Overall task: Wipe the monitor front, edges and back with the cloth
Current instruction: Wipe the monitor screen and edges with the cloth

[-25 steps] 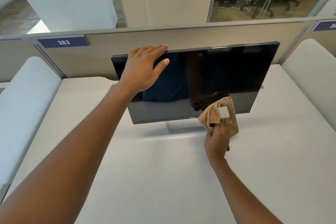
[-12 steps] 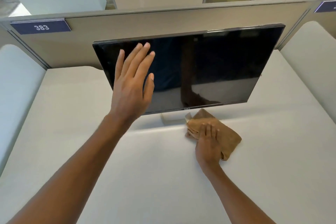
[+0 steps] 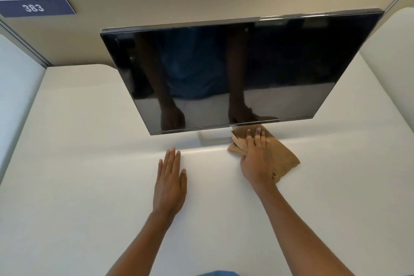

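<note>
A black flat monitor (image 3: 280, 56) stands on a pale stand (image 3: 212, 136) at the back of the white desk (image 3: 89, 186), its dark screen tilted toward me. A tan cloth (image 3: 284, 159) lies crumpled on the desk just below the monitor's lower edge. My right hand (image 3: 255, 159) lies flat on top of the cloth with straight fingers pointing at the monitor. My left hand (image 3: 170, 184) rests flat on the bare desk in front of the stand, fingers straight, holding nothing.
A beige partition (image 3: 156, 6) runs behind the monitor, with a blue plate marked 383 (image 3: 35, 8) at its left. White padded side panels (image 3: 15, 87) border the desk on the left and right (image 3: 392, 51).
My left hand let go of the monitor's top edge and came down flat onto the desk. My right hand lowered the cloth from the screen's bottom edge onto the desk.
</note>
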The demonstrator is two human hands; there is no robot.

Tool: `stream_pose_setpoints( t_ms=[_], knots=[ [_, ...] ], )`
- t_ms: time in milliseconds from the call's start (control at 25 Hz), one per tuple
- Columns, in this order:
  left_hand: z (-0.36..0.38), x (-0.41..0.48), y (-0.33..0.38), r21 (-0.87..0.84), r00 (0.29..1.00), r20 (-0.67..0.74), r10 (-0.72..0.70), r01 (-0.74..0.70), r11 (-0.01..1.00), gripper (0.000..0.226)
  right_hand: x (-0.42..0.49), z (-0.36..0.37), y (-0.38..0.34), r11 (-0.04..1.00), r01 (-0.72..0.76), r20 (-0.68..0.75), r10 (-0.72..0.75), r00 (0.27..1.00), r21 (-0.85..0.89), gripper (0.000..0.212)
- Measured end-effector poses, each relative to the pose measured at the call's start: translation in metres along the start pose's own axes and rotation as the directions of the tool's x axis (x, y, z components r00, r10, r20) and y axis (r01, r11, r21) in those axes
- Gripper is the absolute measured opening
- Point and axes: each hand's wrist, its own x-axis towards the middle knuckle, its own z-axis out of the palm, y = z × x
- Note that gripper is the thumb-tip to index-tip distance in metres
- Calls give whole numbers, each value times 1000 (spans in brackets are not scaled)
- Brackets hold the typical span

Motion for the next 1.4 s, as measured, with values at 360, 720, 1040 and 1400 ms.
stream_pose_setpoints(
  t_ms=[360,720,1040,1400],
  knots=[
    [28,-3,-13,145,998,-5,-70,70,987,60,-28,17,-92,969,208,-44,-204,978,132,82],
    [30,-2,-14,132,997,-44,-57,62,989,60,-22,19,-53,967,240,-67,-235,970,85,79],
    [32,-1,-15,138,996,-74,-48,58,989,58,-34,21,-93,963,215,-68,-207,976,160,80],
    [35,-2,-17,156,995,-84,-53,66,986,58,-30,16,-84,980,136,12,-139,990,148,85]
  ],
)
